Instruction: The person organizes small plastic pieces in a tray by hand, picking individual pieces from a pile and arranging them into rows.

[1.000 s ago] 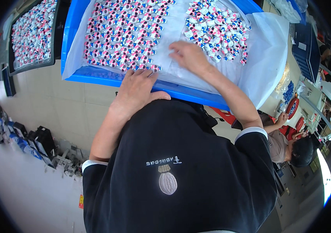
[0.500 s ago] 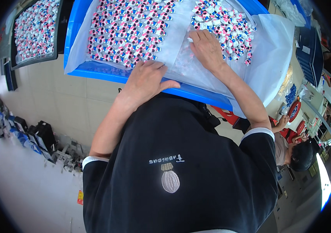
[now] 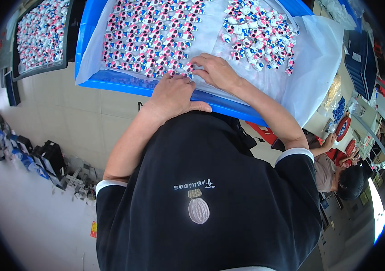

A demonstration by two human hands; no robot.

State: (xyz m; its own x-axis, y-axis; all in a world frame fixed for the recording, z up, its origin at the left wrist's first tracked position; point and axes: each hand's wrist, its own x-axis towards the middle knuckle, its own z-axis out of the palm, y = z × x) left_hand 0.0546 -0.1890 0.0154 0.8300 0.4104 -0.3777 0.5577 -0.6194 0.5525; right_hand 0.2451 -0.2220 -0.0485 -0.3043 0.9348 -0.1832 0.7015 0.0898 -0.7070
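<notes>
A blue tray (image 3: pixel 120 81) lined with white sheeting lies in front of me. On its left side, small pink, white and blue figurines (image 3: pixel 142 40) lie in close rows; on the right they form a loose pile (image 3: pixel 262 36). My left hand (image 3: pixel 170 95) rests over the tray's near rim, thumb spread and fingertips at the near end of the rows. My right hand (image 3: pixel 218 74) is just beside it, thumb and forefinger closed about a small figurine (image 3: pixel 188 68) at the rows' near right corner. The fingertips partly hide that piece.
A dark tray (image 3: pixel 41 38) full of similar figurines stands at the far left. Loose white sheeting (image 3: pixel 316 58) hangs over the tray's right side. At the right, another person (image 3: pixel 327 174) sits by a table with red bowls (image 3: pixel 343 128). Dark blue crates (image 3: pixel 359 63) stand farther back.
My right hand has moved left and nearer, from the loose pile to the near end of the rows. My left hand has barely shifted.
</notes>
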